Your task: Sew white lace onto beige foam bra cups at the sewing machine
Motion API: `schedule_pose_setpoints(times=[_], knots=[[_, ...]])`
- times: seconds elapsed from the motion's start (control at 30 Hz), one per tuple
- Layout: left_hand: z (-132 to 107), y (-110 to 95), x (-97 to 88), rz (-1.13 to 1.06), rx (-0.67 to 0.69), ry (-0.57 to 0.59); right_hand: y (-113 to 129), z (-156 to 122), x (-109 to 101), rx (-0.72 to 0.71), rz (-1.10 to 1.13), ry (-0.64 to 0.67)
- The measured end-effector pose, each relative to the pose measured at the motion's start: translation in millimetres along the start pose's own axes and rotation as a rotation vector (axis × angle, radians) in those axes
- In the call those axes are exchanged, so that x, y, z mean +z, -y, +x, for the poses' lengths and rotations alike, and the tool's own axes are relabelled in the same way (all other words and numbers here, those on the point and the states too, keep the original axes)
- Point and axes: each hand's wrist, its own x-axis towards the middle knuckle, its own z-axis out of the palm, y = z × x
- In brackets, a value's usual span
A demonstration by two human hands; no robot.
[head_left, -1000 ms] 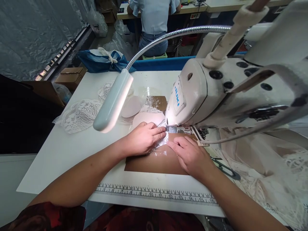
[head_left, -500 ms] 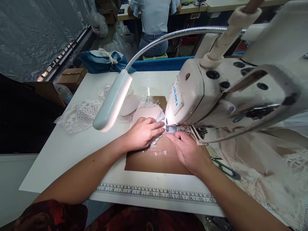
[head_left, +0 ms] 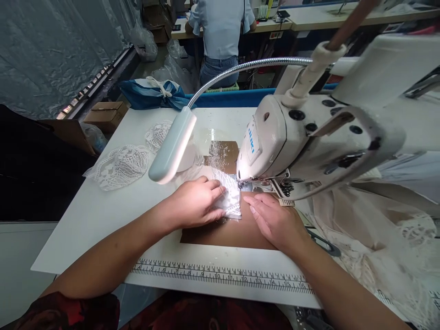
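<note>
A white lace piece (head_left: 231, 201) lies flat on the brown board (head_left: 220, 234), its right edge beside the needle area of the sewing machine (head_left: 264, 137). My left hand (head_left: 197, 201) is closed on its left side, thumb and fingers holding it from above. My right hand (head_left: 275, 220) rests on the board right of the lace, fingers stretched out and apart from it. Nothing shows in that hand. Pale rounded cup pieces (head_left: 187, 158) sit behind my left hand, partly covered by the lamp.
A lamp (head_left: 173, 145) on a bendy metal neck hangs over the table's left half. Lace cups (head_left: 122, 167) lie at left. Scissors (head_left: 325, 243) and beige lace fabric (head_left: 371, 229) lie to the right. A ruler tape (head_left: 220, 276) runs along the front edge. A person (head_left: 220, 36) sits ahead.
The lace has turned and moved toward me, now showing broadly right of my left hand. My left hand has shifted slightly left and nearer. The right hand has drawn slightly away from the needle.
</note>
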Motion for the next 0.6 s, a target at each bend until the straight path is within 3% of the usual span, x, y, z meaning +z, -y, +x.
schedule_pose_setpoints(times=[0.17,0.37,0.6], knots=[[-5,-11,-1.9,-0.122,0.107,0.075,1,2,-7,-0.008,0.035,0.017],[5,-18,24.2,-0.156,0.094,-0.092,1,2,-11,-0.038,0.086,0.008],[8,-6,19.0,-0.465,0.077,-0.073,4,9,-4,-0.071,0.213,-0.01]])
